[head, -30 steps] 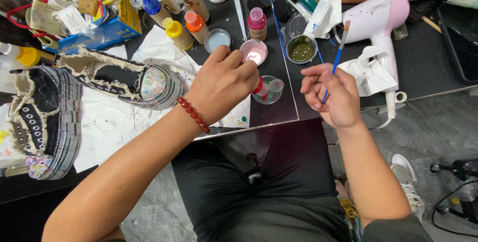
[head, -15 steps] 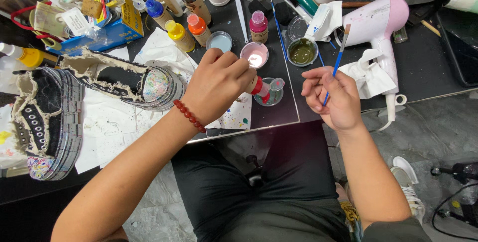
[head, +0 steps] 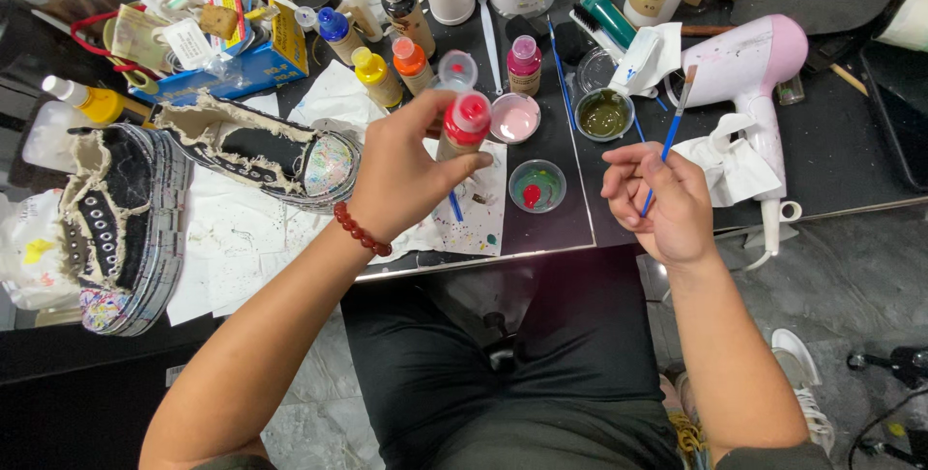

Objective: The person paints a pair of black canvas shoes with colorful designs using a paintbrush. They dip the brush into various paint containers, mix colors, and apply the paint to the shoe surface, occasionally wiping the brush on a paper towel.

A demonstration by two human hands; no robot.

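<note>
Left hand (head: 406, 175) grip closed on red-capped paint bottle (head: 462, 132) | right hand (head: 662, 204) pinches blue brush (head: 669, 141) | I judge drip risk onto desk (head: 551, 228) (bottle tilted, off the small dish (head: 537, 186)).

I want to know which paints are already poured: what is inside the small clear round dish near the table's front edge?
Inside the small clear round dish lie a red paint blob and green smears on its floor. Nothing covers it.

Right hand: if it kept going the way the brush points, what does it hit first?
Judging from one view, the right hand holds a blue paintbrush aimed up-right; its tip would likely meet the pink hair dryer first. Depth is unclear.
</note>
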